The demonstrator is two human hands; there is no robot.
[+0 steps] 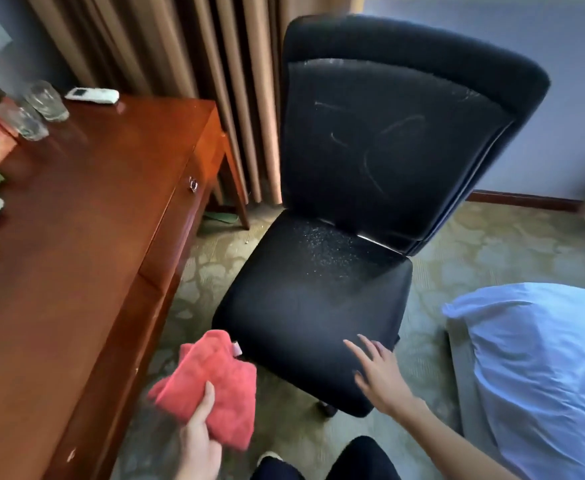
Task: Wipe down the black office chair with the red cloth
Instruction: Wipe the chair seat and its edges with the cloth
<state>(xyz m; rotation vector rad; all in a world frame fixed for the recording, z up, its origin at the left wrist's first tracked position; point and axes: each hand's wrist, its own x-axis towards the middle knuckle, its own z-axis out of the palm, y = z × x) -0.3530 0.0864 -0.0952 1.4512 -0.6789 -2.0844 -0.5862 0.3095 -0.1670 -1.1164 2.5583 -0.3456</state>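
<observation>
Head view, looking down: a black office chair (353, 209) is seen in the middle of the frame, its back toward twelve o'clock and its seat front toward six. Pale dust or crumbs are scattered across the rear of the seat (318, 289), and thin light streaks are marked on the backrest (388, 150). A bunched red cloth (211, 382) is gripped in the left hand (197, 441) at about seven o'clock, just beside the seat's front left corner and seemingly not yet touching it. The right hand (381, 375) is held with fingers spread and straight at about five o'clock over the seat's front edge; nothing is grasped, and contact cannot be told. A wooden desk (76, 237) is set at nine o'clock and a white pillow (543, 358) at four. Judging by the dust, wiping is hardly begun: seat and backrest are both left to be cleaned.
</observation>
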